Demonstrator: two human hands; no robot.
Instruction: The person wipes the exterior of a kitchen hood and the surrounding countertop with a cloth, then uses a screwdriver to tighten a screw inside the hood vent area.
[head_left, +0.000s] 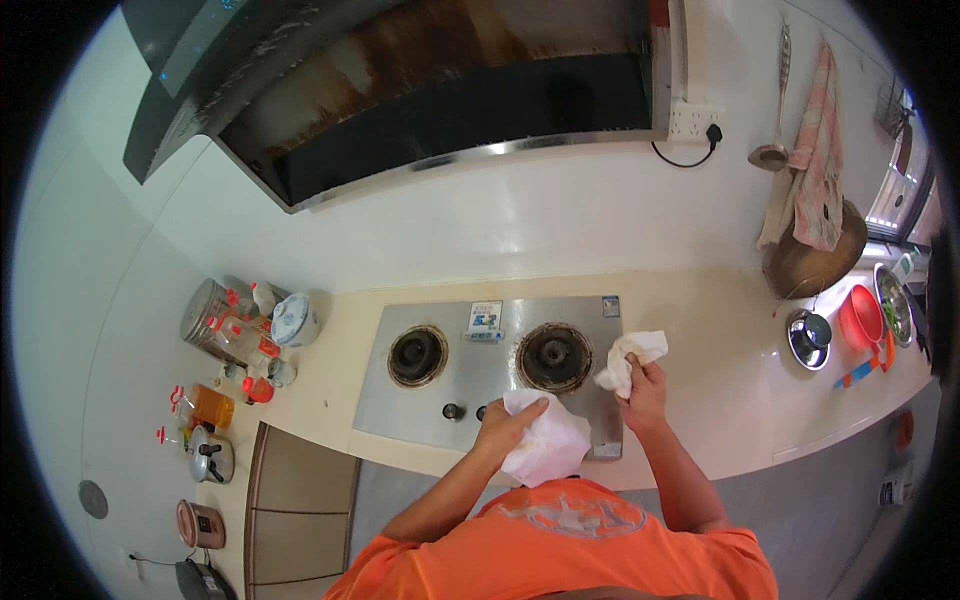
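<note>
Two closed grips at the stove (pixel 478 385).
My left hand (pixel 510 430), forearm slanting inward, grips a white sheet (pixel 553 447) at the front edge; my right hand (pixel 646 391), forearm angled up, clutches a crumpled wad (pixel 643 347) by the right edge.

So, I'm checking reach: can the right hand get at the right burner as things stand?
Probably yes: the right hand is just to the right of the right burner, with seemingly only the crumpled white sheet it grips in between. That sheet would likely touch first.
</note>
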